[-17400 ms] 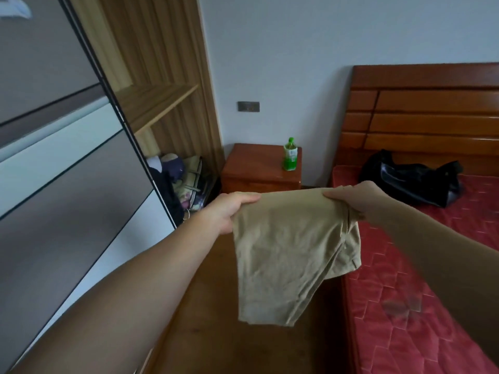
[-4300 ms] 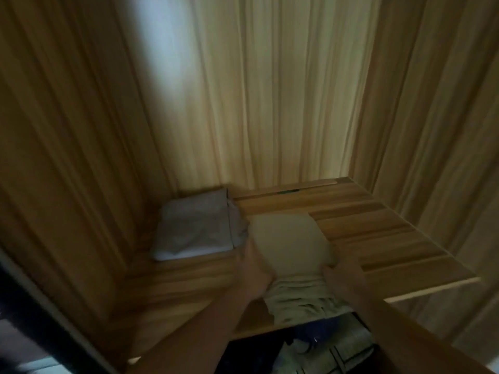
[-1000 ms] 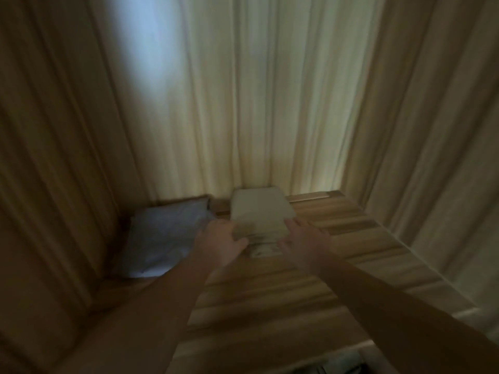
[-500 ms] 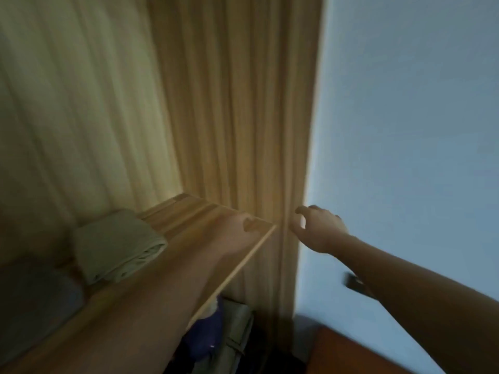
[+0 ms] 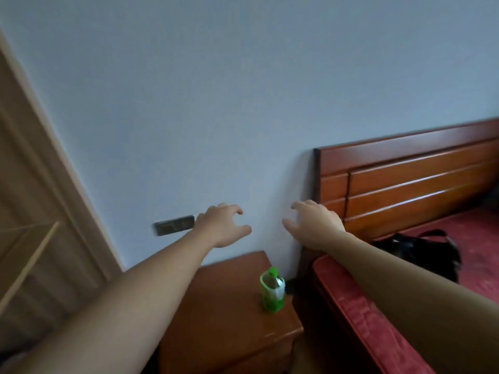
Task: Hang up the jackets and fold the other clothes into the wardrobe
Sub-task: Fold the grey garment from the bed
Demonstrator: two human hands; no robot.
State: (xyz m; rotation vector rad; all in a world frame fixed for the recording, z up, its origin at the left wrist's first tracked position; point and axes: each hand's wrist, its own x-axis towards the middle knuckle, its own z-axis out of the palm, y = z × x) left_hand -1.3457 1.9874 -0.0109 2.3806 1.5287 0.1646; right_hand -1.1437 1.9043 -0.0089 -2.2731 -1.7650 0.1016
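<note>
Our left hand [image 5: 222, 228] and right hand [image 5: 314, 225] hang empty, fingers loosely spread — free, we judge, for the next piece: the dark garment [image 5: 417, 249] (jacket or not, we cannot tell) heaped on the bed [image 5: 480, 234], well apart from the wardrobe [image 5: 29, 201] at our left.

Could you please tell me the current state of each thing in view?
left hand: open, empty, fingers loosely curled
right hand: open, empty
green bottle: upright, capped, on the nightstand
black garment: crumpled, unfolded, on the bed
</note>
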